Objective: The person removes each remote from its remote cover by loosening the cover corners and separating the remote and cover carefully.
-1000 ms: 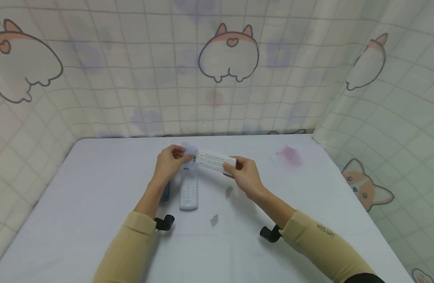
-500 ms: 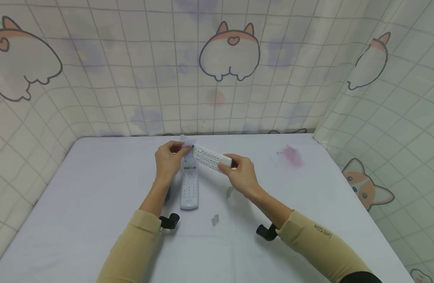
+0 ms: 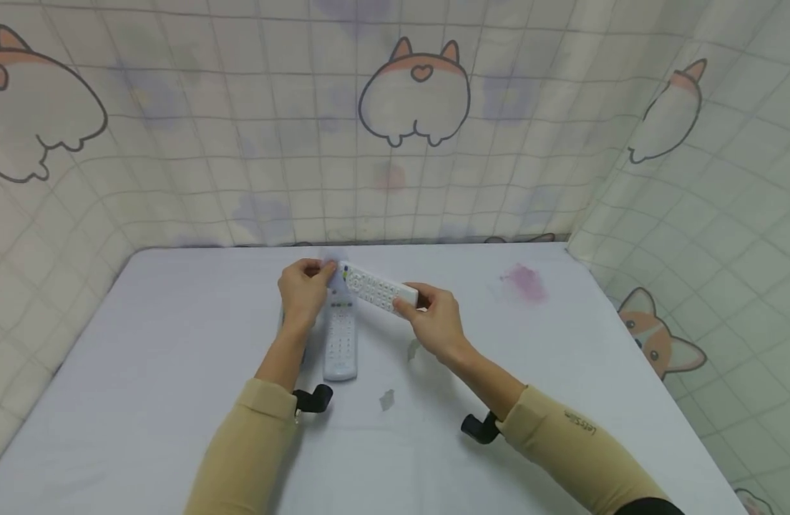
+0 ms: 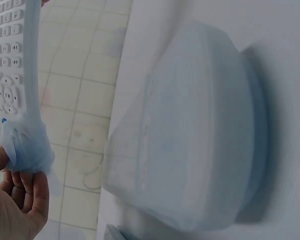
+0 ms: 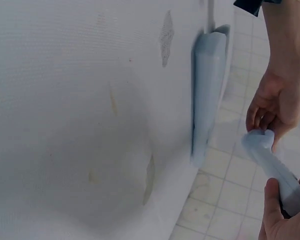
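Observation:
My right hand grips the near end of a white remote control, raised above the table with its buttons up. At its far end, my left hand pinches a thin, pale, crumpled wipe or tissue. In the left wrist view that wipe is bunched around the remote's end. The right wrist view shows the remote's back, with the wipe over its tip. A second pale remote lies on the table below, lengthwise. A dark remote beside it is almost wholly hidden by my left forearm.
A white sheet covers the table, with grey patches near the middle and a pink stain at the back right. Behind it hangs a checked curtain with cartoon animals. A dark cord runs along the back edge.
The raised remote and both hands have shifted slightly back and left. My left fingers have moved a little off the remote's tip with the wipe. The remote on the table stays put.

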Motion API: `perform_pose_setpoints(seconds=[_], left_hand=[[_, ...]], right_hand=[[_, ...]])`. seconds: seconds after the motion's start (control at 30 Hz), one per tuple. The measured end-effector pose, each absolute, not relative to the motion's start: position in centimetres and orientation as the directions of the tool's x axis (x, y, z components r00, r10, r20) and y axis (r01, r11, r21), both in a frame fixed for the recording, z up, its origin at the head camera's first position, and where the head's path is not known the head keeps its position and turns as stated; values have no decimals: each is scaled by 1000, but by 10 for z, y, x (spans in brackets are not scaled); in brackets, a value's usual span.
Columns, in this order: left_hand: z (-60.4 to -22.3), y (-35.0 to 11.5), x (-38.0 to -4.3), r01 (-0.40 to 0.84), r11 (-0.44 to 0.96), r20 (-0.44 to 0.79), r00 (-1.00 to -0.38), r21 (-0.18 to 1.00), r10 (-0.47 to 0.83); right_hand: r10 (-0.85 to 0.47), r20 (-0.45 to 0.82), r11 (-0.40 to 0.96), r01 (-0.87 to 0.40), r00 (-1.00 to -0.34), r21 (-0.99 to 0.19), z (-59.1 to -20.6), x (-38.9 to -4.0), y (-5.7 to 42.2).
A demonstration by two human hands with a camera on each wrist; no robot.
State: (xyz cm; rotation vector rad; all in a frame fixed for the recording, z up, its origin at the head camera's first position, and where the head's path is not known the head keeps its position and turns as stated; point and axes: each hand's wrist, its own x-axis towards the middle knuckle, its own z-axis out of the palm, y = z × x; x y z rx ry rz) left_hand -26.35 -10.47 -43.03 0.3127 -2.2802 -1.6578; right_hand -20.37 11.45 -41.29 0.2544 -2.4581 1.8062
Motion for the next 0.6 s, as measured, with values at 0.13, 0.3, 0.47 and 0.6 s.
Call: perform_pose_setpoints(seconds=[0.13, 0.3, 0.47, 0.6], left_hand=[[-430, -101, -267, -30, 282, 89, -913, 959, -399], [-431, -98, -274, -66, 243, 57, -882, 968, -468], [-432, -97, -278, -83, 161, 10, -863, 984, -506], [-434, -96, -279, -123, 116, -45, -853, 986, -519]], right_hand=[[-71, 174, 270, -187, -982, -944, -413, -203, 112], [-53, 184, 270, -191, -982, -944, -413, -204, 110], [-38, 201, 269, -204, -979, -942, -415, -203, 108], [-27, 209, 266, -208, -978, -941, -417, -202, 107]])
